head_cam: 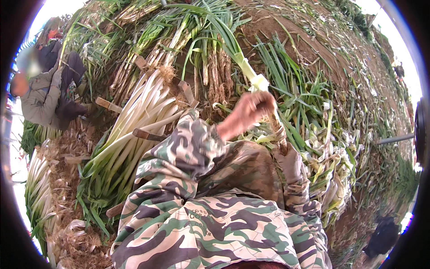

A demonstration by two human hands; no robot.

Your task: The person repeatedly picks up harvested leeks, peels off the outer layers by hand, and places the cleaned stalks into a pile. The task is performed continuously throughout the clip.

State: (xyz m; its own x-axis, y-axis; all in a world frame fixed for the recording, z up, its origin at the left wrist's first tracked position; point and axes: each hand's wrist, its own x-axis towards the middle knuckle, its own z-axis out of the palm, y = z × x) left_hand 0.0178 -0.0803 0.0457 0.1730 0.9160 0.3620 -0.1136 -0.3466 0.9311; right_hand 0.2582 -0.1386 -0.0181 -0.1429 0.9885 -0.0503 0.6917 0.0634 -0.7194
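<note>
A long green onion (247, 69) stands out in front of me, green leaves away from me and a white stretch above my hand. My left hand (250, 109), bare and blurred by motion, is closed around its shaft. Below that hand the shaft (277, 127) is brown, with loose dry skin about it. At its lower end my right hand (289, 163), in a pale glove, grips it beside my knee. Peeled white green onions (134, 114) lie in a pile to my left, on and between wooden stakes (147, 135).
Unpeeled green onions (218, 70) lie ahead. Stripped skins and leaves (332, 175) are heaped at my right. Another row of peeled onions (38, 185) and root litter (67, 188) lie far left. A seated person (50, 87) is at the upper left. A dark object (383, 237) lies lower right.
</note>
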